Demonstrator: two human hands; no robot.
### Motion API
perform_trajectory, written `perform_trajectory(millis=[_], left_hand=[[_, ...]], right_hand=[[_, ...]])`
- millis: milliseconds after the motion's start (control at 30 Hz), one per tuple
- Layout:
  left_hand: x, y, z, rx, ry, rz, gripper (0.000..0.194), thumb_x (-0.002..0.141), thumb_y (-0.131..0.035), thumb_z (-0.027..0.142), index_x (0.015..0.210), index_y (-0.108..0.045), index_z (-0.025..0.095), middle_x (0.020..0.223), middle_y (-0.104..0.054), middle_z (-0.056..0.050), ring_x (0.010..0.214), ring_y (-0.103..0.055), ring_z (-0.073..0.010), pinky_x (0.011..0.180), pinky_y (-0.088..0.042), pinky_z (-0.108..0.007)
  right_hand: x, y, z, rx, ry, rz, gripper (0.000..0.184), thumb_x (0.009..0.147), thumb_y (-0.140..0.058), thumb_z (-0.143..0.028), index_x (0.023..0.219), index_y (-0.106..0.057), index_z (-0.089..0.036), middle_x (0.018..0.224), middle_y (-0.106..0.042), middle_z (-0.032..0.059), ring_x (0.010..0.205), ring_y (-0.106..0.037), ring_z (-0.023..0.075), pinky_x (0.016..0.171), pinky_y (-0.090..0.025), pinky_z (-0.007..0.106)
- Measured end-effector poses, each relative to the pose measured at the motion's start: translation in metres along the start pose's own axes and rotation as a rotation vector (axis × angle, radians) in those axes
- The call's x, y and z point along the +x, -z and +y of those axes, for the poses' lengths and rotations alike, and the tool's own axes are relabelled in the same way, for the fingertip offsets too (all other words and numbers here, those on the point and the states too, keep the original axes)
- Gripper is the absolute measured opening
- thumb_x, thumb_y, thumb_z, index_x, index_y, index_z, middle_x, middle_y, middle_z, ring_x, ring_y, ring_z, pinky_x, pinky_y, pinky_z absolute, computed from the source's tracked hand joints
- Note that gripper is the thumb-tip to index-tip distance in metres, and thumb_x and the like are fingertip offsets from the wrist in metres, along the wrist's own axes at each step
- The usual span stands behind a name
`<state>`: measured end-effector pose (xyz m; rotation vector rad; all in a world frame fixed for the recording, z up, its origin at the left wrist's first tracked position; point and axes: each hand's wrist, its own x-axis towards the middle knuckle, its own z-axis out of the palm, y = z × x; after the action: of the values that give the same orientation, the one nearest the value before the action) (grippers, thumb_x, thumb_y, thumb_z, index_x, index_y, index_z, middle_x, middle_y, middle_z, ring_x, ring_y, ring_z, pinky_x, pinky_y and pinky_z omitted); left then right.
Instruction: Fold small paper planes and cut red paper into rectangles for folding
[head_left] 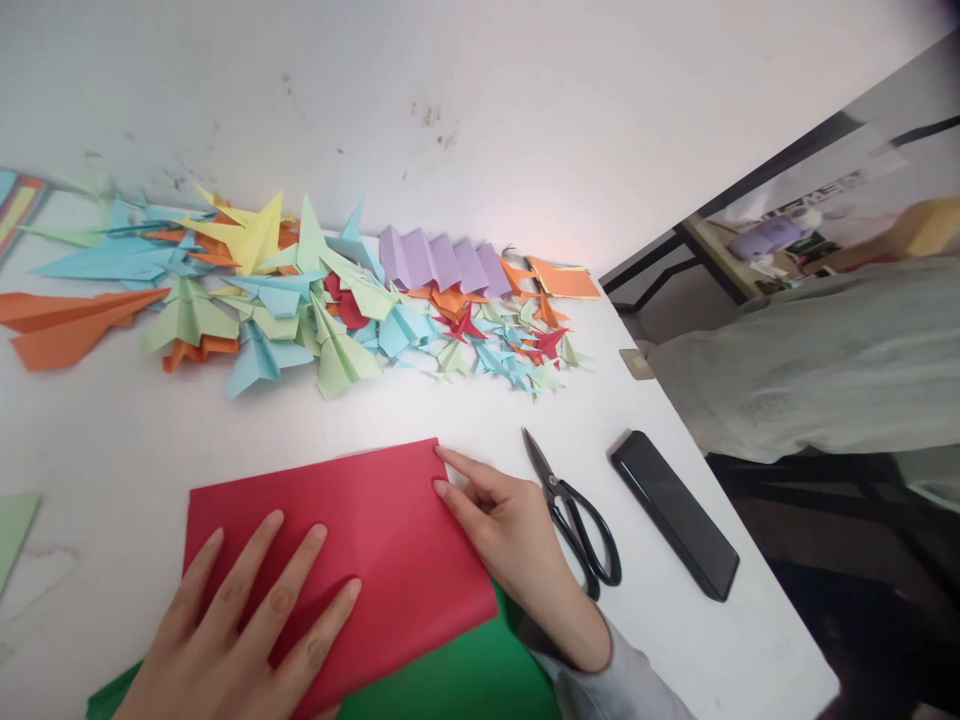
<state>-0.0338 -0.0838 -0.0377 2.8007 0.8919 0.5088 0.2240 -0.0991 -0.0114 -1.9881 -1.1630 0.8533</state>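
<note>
A sheet of red paper (390, 530), which looks folded, lies in front of me over green paper (465, 680). My left hand (240, 620) rests flat on the red sheet with its fingers spread. At the sheet's upper right corner, the thumb and forefinger of my right hand (510, 530) grip the edge. Black-handled scissors (581, 520) lie just right of that hand, blades pointing away from me. Part of the green paper is hidden beneath the red sheet and my hands.
Folded paper planes (255, 235) and smaller folded pieces are heaped along the wall, with a pleated purple strip (442, 262) among them. A black case (675, 515) lies near the table's right edge. Light green paper (15, 530) is at far left. Beyond the table is a person's sleeve (817, 360).
</note>
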Motion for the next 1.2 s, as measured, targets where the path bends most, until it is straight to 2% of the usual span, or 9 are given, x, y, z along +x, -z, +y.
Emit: perform_trajectory(millis=[333, 533, 667, 900, 1200], left_hand=[[-0.0008, -0.0003, -0.0013, 0.019, -0.024, -0.009, 0.047, 0.08, -0.058, 0.052, 0.126, -0.059, 0.039, 0.137, -0.055, -0.006, 0.134, -0.037, -0.0398, 0.11, -0.019, -0.061], [-0.0008, -0.0008, 0.0, 0.002, 0.005, 0.003, 0.05, 0.077, -0.06, 0.059, 0.124, -0.061, 0.04, 0.135, -0.057, -0.006, 0.13, -0.042, -0.0395, 0.11, -0.02, -0.061], [-0.0012, -0.0007, -0.0004, 0.018, -0.017, -0.013, 0.049, 0.078, -0.061, 0.054, 0.125, -0.06, 0.039, 0.137, -0.055, -0.007, 0.131, -0.04, -0.0405, 0.109, -0.02, -0.062], [0.0005, 0.0017, 0.0005, 0.002, 0.0, -0.01, 0.045, 0.08, -0.058, 0.054, 0.122, -0.063, 0.039, 0.134, -0.058, -0.005, 0.131, -0.042, -0.0372, 0.111, -0.018, -0.059], [-0.0017, -0.0012, 0.0001, 0.023, -0.01, -0.014, 0.048, 0.08, -0.059, 0.054, 0.125, -0.06, 0.039, 0.137, -0.055, -0.005, 0.133, -0.039, -0.0384, 0.111, -0.017, -0.061]], right_hand=[[-0.0019, -0.0008, 0.0036, 0.026, -0.005, 0.003, 0.039, 0.082, -0.059, -0.034, 0.114, -0.071, -0.015, 0.051, -0.053, -0.0023, 0.046, -0.038, 0.0097, 0.043, -0.034, 0.022], [-0.001, 0.0006, 0.0025, -0.003, 0.007, -0.018, 0.041, 0.083, -0.057, -0.033, 0.117, -0.069, -0.014, 0.051, -0.052, -0.0026, 0.046, -0.038, 0.0098, 0.043, -0.034, 0.021], [-0.0006, 0.0026, 0.0002, -0.033, 0.001, -0.039, 0.043, 0.084, -0.055, -0.033, 0.121, -0.067, -0.014, 0.052, -0.052, -0.003, 0.047, -0.039, 0.0098, 0.044, -0.033, 0.021], [-0.0006, 0.0038, -0.0047, -0.084, 0.017, -0.048, 0.041, 0.087, -0.052, -0.033, 0.12, -0.068, -0.014, 0.05, -0.055, -0.0024, 0.045, -0.041, 0.0104, 0.042, -0.033, 0.021], [-0.0008, 0.0016, -0.0042, -0.189, 0.092, 0.0, 0.04, 0.087, -0.051, -0.031, 0.119, -0.068, -0.014, 0.052, -0.059, -0.0022, 0.044, -0.047, 0.0111, 0.05, -0.042, 0.023]])
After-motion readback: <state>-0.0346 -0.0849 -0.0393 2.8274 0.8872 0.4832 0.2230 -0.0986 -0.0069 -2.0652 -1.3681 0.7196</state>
